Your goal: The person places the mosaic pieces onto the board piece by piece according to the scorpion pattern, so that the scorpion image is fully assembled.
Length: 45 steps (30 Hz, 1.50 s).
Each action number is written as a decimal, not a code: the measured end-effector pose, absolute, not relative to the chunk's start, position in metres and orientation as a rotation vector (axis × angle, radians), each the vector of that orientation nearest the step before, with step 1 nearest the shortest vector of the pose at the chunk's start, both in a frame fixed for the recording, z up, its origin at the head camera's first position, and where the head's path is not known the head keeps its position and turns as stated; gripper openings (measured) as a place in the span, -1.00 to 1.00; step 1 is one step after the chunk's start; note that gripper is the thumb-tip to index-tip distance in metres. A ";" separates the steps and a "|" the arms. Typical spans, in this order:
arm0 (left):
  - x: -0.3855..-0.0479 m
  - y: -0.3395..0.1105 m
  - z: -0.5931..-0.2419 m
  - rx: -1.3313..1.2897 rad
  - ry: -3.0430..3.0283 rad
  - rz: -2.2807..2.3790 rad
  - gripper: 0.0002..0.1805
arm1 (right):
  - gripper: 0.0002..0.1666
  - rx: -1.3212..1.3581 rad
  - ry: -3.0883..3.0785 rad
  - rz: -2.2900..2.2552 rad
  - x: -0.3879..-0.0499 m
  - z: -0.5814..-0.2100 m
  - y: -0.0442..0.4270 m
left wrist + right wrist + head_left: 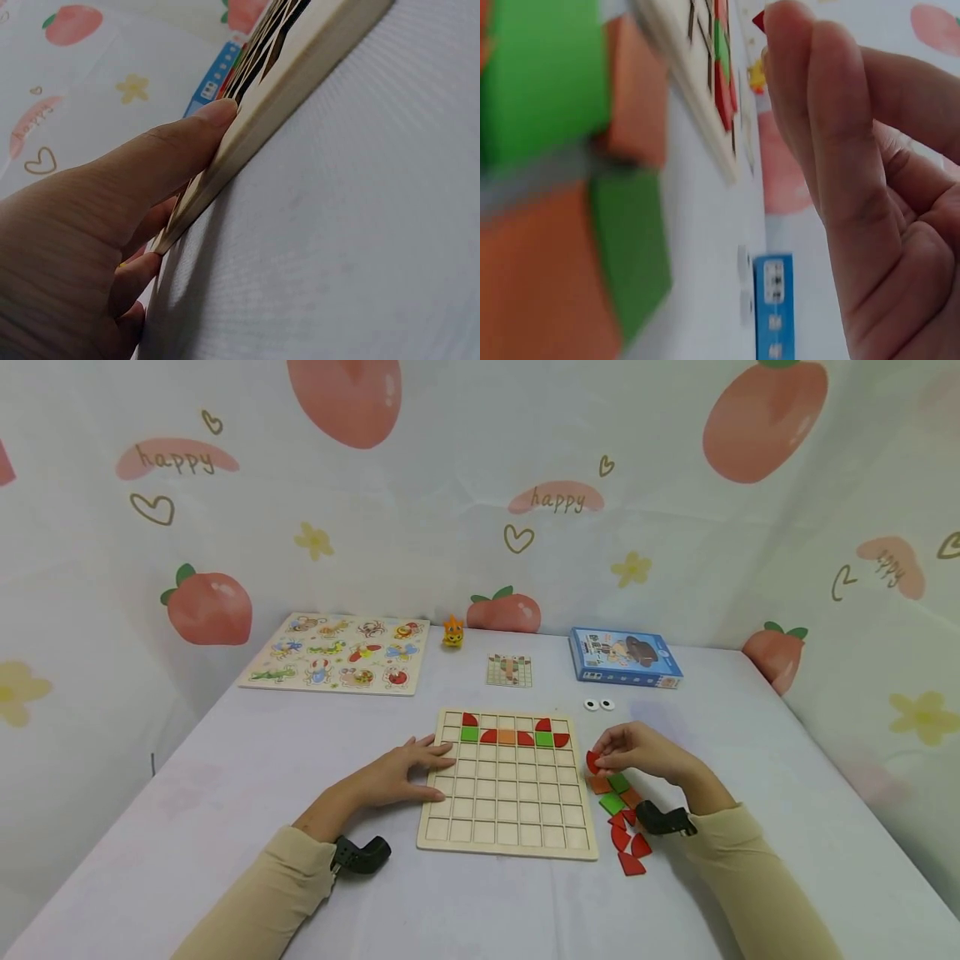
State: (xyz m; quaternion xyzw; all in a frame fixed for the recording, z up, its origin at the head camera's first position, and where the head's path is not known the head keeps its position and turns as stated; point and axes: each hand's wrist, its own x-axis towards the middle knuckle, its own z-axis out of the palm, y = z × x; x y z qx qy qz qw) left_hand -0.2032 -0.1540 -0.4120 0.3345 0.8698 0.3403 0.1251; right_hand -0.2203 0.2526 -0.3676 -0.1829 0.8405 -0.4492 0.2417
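A wooden grid board (507, 812) lies flat on the table, with red, green and orange pieces in its upper two rows. My left hand (393, 771) rests on the board's left edge, fingers spread over the rim; the left wrist view shows the thumb (172, 154) touching the rim. Just off the board's right side, my right hand (643, 752) pinches a red quarter-circle piece (592, 762) between thumb and fingertips. Only a red corner of that piece (759, 22) shows in the right wrist view. Below that hand lie loose green squares (612, 803), orange pieces (599, 785) and several red pieces (632, 864).
Behind the board lies a small pattern card (509, 670), with an orange toy figure (453, 632) farther back. An insect puzzle board (337, 653) is at the back left. At the back right lies a blue box (626, 657), with two white eye-like discs (599, 705) before it.
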 end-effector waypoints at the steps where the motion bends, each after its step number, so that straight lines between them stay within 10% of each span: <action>1: -0.203 -0.154 -0.412 0.975 2.534 0.994 -0.31 | -0.66 -0.503 2.289 -1.236 -0.222 -0.367 0.249; 45: -0.206 -0.155 -0.414 0.982 2.524 1.004 -0.32 | -0.81 -0.456 2.238 -1.368 -0.294 -0.380 0.065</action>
